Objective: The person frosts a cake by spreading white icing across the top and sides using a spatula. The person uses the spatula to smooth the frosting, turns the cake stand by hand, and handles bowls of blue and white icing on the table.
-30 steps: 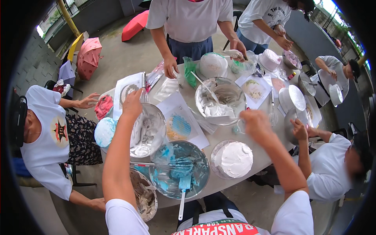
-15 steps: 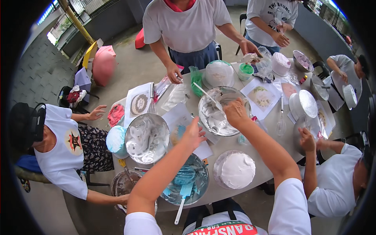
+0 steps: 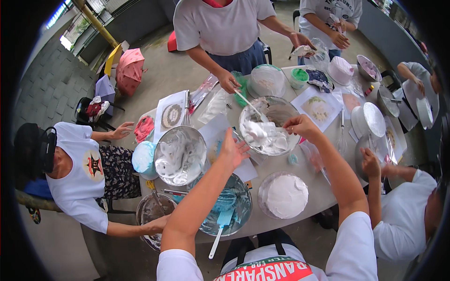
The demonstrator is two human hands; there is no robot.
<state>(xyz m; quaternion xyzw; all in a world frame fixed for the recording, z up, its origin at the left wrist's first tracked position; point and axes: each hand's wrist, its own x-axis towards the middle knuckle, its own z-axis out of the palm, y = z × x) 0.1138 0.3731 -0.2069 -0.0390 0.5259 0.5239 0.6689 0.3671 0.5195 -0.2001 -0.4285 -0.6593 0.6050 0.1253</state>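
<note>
Cream (image 3: 266, 136) near right hand (image 3: 300, 127) (lettered clothing (image 3: 269, 271) below)

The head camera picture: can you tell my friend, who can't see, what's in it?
A person's right hand pinches a cream-coated utensil over a metal bowl of white cream; the open left hand is beside it. Nearer on the table are a white-frosted cake and a mixing bowl holding a blue-smeared spatula, with co-workers around.
</note>
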